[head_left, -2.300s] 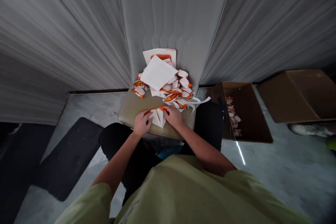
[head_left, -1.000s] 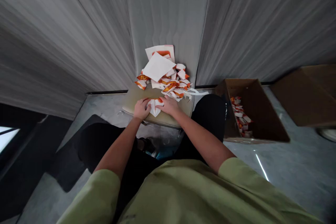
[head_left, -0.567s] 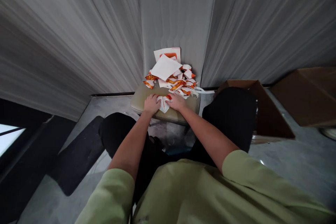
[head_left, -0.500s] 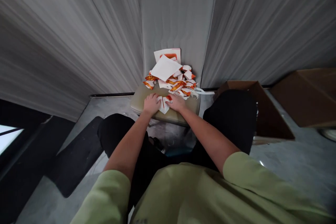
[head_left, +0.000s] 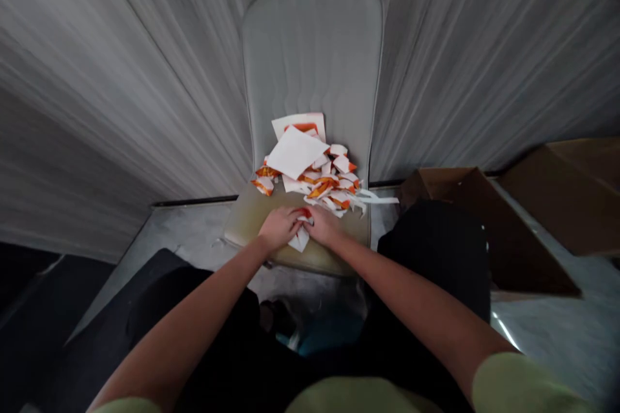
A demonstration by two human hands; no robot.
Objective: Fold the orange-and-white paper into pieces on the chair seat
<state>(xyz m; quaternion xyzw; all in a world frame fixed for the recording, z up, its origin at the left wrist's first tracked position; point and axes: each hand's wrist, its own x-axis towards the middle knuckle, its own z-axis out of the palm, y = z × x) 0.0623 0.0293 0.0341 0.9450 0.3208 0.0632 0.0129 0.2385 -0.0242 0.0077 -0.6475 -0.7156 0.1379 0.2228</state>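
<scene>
Near the front edge of the chair seat (head_left: 242, 222), a small piece of folded white and red paper (head_left: 299, 240) is between my two hands. My left hand (head_left: 279, 227) grips its left side, and my right hand (head_left: 323, 224) grips its right side, the fingertips almost meeting at the top. Just beyond my hands lies a pile of folded white and orange-red paper pieces (head_left: 322, 188). A flat white sheet (head_left: 296, 152) rests on the pile. My fingers partly hide the held piece.
The chair's grey backrest (head_left: 312, 51) rises behind the pile against a grey panelled wall. White paper strips (head_left: 380, 199) stick out past the seat's right side. An open cardboard box (head_left: 513, 239) is on the floor at right, with more cardboard (head_left: 571, 193) beyond it.
My hands have drawn closer together around the paper, which now looks narrower and more folded. The view has shifted, so the chair and pile appear lower in it.
</scene>
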